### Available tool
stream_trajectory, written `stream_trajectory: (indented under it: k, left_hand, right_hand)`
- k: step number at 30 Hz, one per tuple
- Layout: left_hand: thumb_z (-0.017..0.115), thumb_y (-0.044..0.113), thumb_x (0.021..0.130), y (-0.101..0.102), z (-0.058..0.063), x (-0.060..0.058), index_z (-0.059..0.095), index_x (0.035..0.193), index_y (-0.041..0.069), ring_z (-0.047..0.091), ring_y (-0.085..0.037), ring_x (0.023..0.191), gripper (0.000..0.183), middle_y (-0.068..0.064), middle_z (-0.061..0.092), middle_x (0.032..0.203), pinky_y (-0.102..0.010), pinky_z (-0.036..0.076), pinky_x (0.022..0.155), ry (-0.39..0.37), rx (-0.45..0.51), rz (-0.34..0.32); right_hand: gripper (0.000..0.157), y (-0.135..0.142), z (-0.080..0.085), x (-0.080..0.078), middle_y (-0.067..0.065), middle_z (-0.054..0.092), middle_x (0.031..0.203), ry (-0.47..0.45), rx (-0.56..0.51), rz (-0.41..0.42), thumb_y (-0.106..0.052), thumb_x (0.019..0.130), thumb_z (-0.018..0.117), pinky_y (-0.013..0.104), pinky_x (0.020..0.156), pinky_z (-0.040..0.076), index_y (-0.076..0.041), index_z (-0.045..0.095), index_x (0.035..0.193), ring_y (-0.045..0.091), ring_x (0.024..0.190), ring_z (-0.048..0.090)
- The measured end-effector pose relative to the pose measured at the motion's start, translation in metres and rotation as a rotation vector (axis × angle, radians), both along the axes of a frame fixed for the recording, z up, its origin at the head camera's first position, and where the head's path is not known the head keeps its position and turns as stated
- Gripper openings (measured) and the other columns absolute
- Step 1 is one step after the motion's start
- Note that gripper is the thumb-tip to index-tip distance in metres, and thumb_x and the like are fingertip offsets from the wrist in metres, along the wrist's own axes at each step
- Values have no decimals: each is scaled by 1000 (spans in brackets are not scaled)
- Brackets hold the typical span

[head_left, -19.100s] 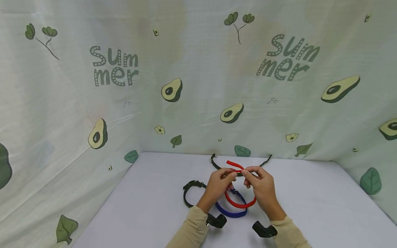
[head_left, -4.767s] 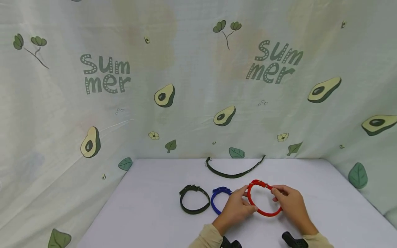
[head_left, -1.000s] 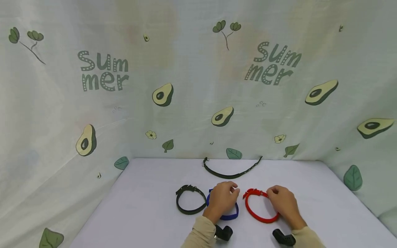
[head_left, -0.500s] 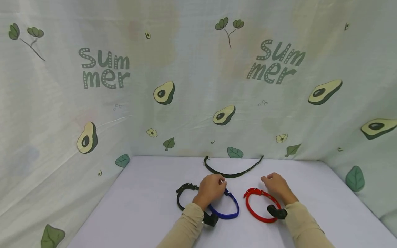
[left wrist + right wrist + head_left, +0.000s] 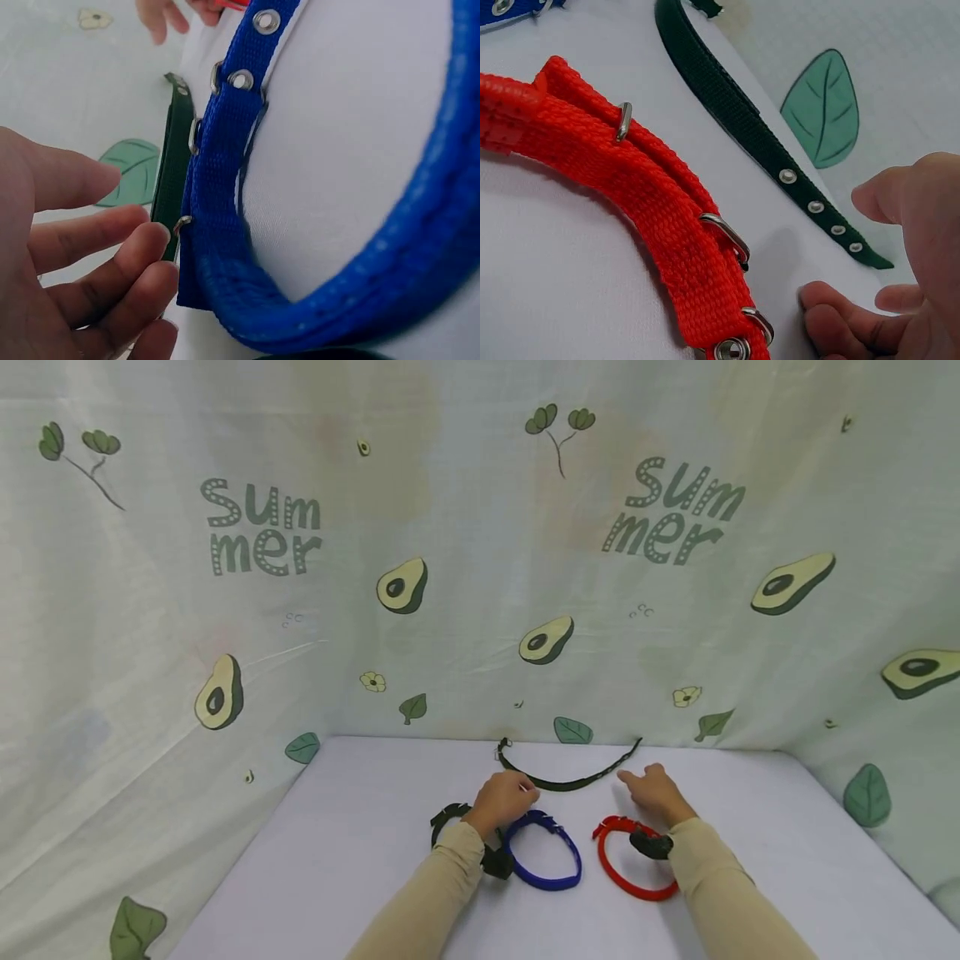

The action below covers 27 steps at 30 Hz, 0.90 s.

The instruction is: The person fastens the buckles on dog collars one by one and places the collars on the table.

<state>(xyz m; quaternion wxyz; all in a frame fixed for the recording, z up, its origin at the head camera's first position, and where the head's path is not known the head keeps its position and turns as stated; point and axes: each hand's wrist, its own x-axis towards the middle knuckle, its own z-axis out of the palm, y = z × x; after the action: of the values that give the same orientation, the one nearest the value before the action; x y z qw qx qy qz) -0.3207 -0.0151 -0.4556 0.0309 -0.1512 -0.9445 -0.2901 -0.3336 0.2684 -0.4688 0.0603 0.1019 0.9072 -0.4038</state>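
Note:
A dark green pet collar (image 5: 566,786) lies unbuckled in a shallow curve at the back of the table; its eyelet end shows in the right wrist view. My left hand (image 5: 504,799) hovers before its buckle half, fingers loosely bent and holding nothing. My right hand (image 5: 654,793) reaches toward the eyelet end, with thumb and fingers (image 5: 847,322) apart and nothing between them. Under my right wrist is a red collar (image 5: 637,892), fastened into a ring. A fastened blue collar (image 5: 550,884) rests just in front of my left hand.
Another fastened dark collar (image 5: 450,811) lies on the left, partly hidden by my left forearm. Black wrist cameras (image 5: 651,844) stick out inward from both sleeves. Behind the white table (image 5: 360,843) hangs a curtain (image 5: 465,693) printed with avocados and leaves.
The red collar, earlier worked on by both hands and buckled into a ring, has been let go on the table. Both hands have moved forward toward the unbuckled dark green collar.

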Motion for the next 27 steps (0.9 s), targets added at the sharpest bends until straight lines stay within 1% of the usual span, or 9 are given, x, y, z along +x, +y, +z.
stream_trajectory:
  k: [3, 7, 11, 13, 15, 18, 21, 23, 27]
  left_hand:
    - [68, 27, 94, -1, 1, -7, 77, 97, 11, 57, -12, 72, 19, 2, 69, 88, -29, 48, 63, -52, 18, -8]
    - [68, 28, 94, -1, -2, -15, 76, 98, 10, 55, -13, 73, 21, 1, 67, 91, -30, 47, 64, -106, 3, -3]
    - [69, 28, 93, 2, -6, -24, 71, 101, 11, 56, -16, 79, 19, -1, 66, 94, -33, 48, 69, -125, -9, -5]
    - [70, 27, 92, 3, -8, -30, 66, 107, 11, 57, -19, 83, 22, -4, 65, 97, -37, 49, 74, -141, 23, 6]
    - [70, 27, 92, 2, -8, -34, 59, 116, 11, 57, -22, 86, 31, -8, 65, 100, -41, 49, 79, -158, 57, 25]
    - [69, 26, 94, 1, -8, -36, 50, 130, 12, 59, -23, 80, 43, -10, 65, 93, -43, 48, 79, -200, 85, 54]
    - [68, 28, 95, 1, -5, -38, 48, 135, 14, 58, -21, 73, 47, -7, 64, 81, -40, 47, 74, -218, 56, 73]
    - [67, 30, 96, 3, -5, -40, 49, 137, 15, 59, -20, 72, 47, -5, 64, 77, -38, 47, 73, -225, 20, 77]
    - [67, 27, 92, 7, -2, -41, 54, 133, 16, 57, -23, 77, 44, -7, 64, 88, -37, 46, 70, -223, -41, 83]
  right_hand:
    - [84, 0, 1, -4, 38, 51, 123, -11, -2, -16, -45, 100, 48, 61, 109, 32, 24, 19, 140, 48, 117, 49]
    - [86, -3, 5, -7, 41, 42, 129, -27, 28, -25, -47, 99, 47, 60, 109, 31, 26, 20, 136, 50, 121, 44]
    - [90, -5, 7, -8, 44, 37, 134, -21, 75, -30, -51, 99, 46, 59, 109, 32, 28, 24, 135, 49, 119, 45]
    - [91, -6, 4, -9, 45, 35, 136, -17, 99, -31, -53, 98, 46, 58, 109, 33, 28, 26, 135, 50, 119, 45]
    - [89, -7, 1, -10, 44, 37, 134, -14, 120, -32, -53, 98, 47, 59, 108, 35, 27, 29, 133, 50, 117, 47]
    - [87, -11, -3, -10, 43, 41, 132, -13, 141, -38, -52, 98, 49, 60, 105, 37, 26, 31, 131, 50, 115, 49]
    - [84, -16, -4, -7, 41, 46, 128, 6, 159, -44, -52, 97, 52, 59, 101, 41, 24, 37, 127, 49, 111, 53]
    - [83, -17, -5, -7, 39, 49, 126, 4, 164, -50, -53, 97, 53, 59, 99, 43, 23, 38, 126, 47, 107, 54]
    - [82, -18, -6, -7, 37, 52, 121, -6, 187, -56, -56, 96, 54, 61, 92, 45, 19, 38, 126, 45, 101, 55]
